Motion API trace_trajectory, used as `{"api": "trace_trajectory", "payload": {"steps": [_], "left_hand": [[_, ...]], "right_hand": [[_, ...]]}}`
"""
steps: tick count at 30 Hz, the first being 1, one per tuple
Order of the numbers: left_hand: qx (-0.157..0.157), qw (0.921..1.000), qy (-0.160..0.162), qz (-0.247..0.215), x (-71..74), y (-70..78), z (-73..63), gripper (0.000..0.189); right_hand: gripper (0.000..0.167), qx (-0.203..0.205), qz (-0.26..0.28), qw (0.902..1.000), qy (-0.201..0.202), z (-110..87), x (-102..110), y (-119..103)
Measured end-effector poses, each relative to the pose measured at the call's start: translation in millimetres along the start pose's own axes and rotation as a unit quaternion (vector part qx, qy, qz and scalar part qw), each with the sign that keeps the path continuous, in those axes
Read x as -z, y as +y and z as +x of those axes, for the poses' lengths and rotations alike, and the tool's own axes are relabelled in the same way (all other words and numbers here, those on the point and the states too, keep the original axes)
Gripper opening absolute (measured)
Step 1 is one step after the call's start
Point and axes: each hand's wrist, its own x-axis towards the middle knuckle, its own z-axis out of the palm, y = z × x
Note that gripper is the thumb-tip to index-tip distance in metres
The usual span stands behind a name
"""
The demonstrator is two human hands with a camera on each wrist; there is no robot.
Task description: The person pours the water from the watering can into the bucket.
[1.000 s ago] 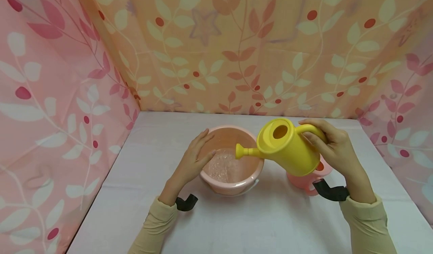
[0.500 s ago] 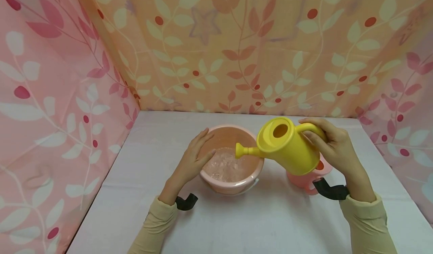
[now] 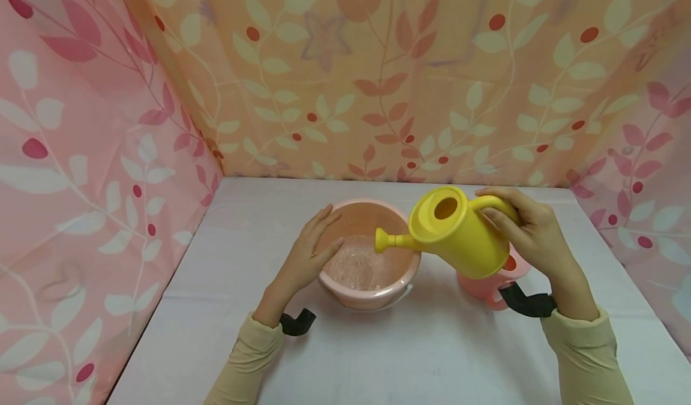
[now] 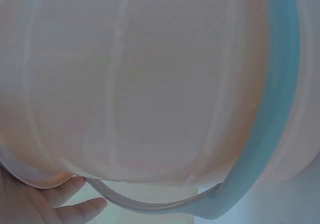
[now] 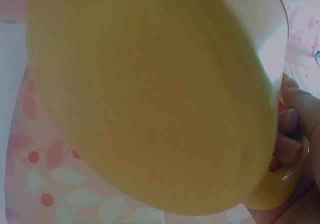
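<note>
Tilted to the left, a yellow watering can (image 3: pixel 466 246) hangs in my right hand (image 3: pixel 531 231), which grips its handle. The can's spout reaches over a pink bucket (image 3: pixel 369 296), and rippling, bubbly water (image 3: pixel 358 267) lies inside the bucket. My left hand (image 3: pixel 305 258) rests at the bucket's left rim with its fingers fairly straight. In the left wrist view the bucket wall (image 4: pixel 165 84) fills most of the frame, with the fingers (image 4: pixel 82 211) near its rim. The right wrist view shows the can's underside (image 5: pixel 155 99) and curled fingers (image 5: pixel 289 146) at the handle.
A pink pot-like vessel (image 3: pixel 480 288) with a handle stands behind and below the yellow can, partly hidden. White cloth covers the table (image 3: pixel 421 357). Leaf-patterned curtains (image 3: pixel 378 81) enclose the back and sides. The bucket's white bail (image 3: pixel 402 297) hangs at its front.
Ripples and bubbles on the water in the bucket have shifted. Both hands and the yellow watering can stay almost in place.
</note>
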Motion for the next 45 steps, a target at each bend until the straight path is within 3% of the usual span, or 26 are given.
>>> {"api": "trace_trajectory", "payload": {"steps": [29,45], "left_hand": [[-0.008,0.9999,0.011,-0.001,-1.0,0.6,-1.0,0.052],[-0.023,0.9984,0.048,0.019,-2.4,0.5,-0.3,0.045]], "right_hand": [[0.043,0.007,-0.003,0.9996,-0.027,5.5,1.4,-6.6],[0.045,0.022,0.003,0.9994,-0.026,7.0,1.1,-6.0]]}}
